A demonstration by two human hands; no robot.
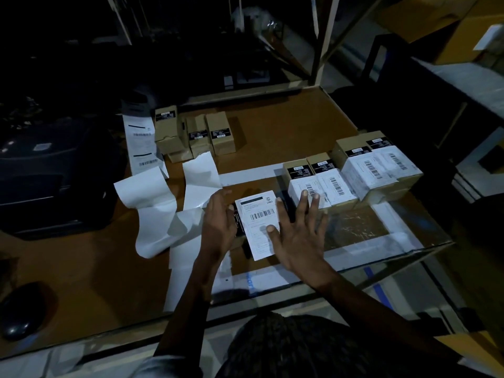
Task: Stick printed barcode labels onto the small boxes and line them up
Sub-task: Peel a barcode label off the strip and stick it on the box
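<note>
A small box lies near the table's front, covered by a white barcode label [256,216]. My right hand [297,236] lies flat with spread fingers, its thumb pressing the label down. My left hand [219,222] rests against the box's left side with straight fingers. To the right, several labelled boxes [351,173] stand in a row. Three unlabelled brown boxes [196,135] stand at the back left. A printed label strip [141,143] hangs from the printer at the left.
Curled white backing paper [155,211] lies left of my hands. A dark printer [51,170] sits at the far left and a mouse [19,320] near the front left edge. The brown table [286,126] has a glass top; shelving stands to the right.
</note>
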